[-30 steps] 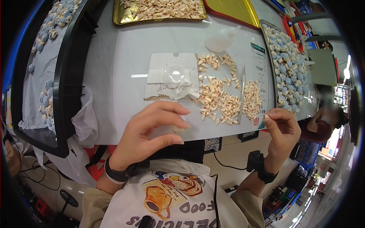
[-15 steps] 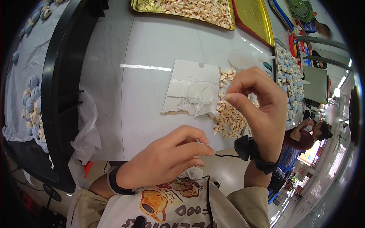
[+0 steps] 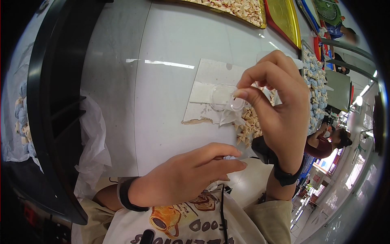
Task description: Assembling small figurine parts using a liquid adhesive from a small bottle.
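My left hand (image 3: 183, 175) is closed low in front of me, palm turned inward. Between its fingertips shows a small pale blue piece (image 3: 230, 157), mostly hidden by the fingers. My right hand (image 3: 280, 93) pinches thumb against forefinger above a small clear plastic cup (image 3: 237, 104); whatever tiny thing is in the pinch is too small to tell. The cup and a round clear lid or dish (image 3: 219, 97) lie on a torn white cardboard sheet (image 3: 211, 73). Partly behind my right hand, small cream pointed pieces (image 3: 248, 126) are heaped on the table.
A gold tray (image 3: 260, 22) of cream pieces lies at the back, beside another gold tray (image 3: 284, 20). On the right, another tray holds blue-and-cream pieces (image 3: 315, 81). A black rack (image 3: 61, 81) and crumpled clear plastic (image 3: 95, 142) border the left. People (image 3: 323, 146) work beyond.
My right hand has moved over the clear cup, its pinch still closed. My left hand's fingers have straightened slightly, showing more blue. The whole view has shifted, with the table appearing farther right.
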Motion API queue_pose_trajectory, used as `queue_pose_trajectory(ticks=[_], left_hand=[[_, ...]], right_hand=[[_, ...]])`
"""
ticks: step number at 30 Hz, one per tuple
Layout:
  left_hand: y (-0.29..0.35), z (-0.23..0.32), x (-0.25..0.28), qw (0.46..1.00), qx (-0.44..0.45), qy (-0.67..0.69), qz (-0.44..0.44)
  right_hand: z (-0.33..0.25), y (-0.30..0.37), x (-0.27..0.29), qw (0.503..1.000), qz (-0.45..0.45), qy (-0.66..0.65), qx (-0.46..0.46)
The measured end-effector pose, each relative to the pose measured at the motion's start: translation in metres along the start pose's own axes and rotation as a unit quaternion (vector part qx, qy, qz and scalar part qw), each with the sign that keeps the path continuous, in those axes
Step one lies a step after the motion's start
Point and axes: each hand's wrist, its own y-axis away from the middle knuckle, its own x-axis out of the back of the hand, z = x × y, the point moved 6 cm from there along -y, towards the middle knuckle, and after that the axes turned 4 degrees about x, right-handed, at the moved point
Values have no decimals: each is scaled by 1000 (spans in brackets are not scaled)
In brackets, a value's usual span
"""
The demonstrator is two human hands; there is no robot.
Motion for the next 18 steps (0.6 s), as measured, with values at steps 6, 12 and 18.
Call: queue_pose_trajectory(ticks=[6, 12, 18], left_hand=[[-1, 1, 0, 1000, -12, 9, 5], [-1, 0, 2, 1000, 9, -2, -5], [-2, 4, 5, 1000, 15, 16, -11]], right_hand=[[1, 12, 3, 999, -28, 3, -42], [0, 0, -1, 1000, 3, 9, -9], [-4, 16, 15, 993, 46, -102, -48]])
